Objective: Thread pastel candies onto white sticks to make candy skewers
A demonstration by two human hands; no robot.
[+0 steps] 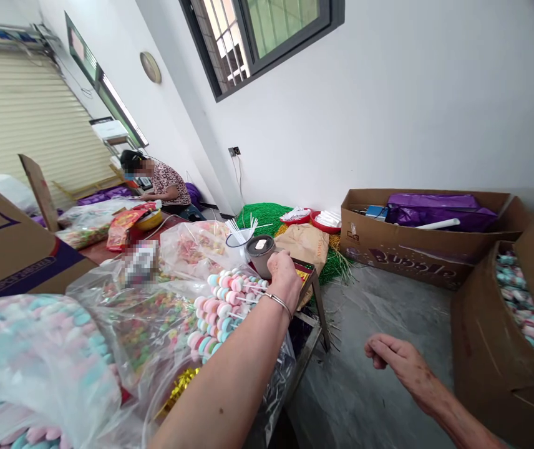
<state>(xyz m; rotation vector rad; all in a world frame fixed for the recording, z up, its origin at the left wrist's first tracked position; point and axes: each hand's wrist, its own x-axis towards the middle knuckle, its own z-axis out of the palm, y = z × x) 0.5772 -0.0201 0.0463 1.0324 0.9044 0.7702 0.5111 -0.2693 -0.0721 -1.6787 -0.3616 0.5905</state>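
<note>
My left hand (284,272) reaches forward and wraps round a grey cup (259,252) standing at the far end of the work table; a thin metal bangle sits on that wrist. Just left of the hand lies a row of pink, white and blue marshmallow skewers (223,307). A white cup of white sticks (239,235) stands behind the grey cup. My right hand (397,357) hangs lower right over the concrete floor, fingers loosely curled with nothing in them.
Clear plastic bags of candy (121,330) cover the table. Open cardboard boxes stand at right (430,249) and near right (505,349), one holding pastel sweets. Green beads (267,215) are heaped by the wall. Another person (161,181) sits at the far left.
</note>
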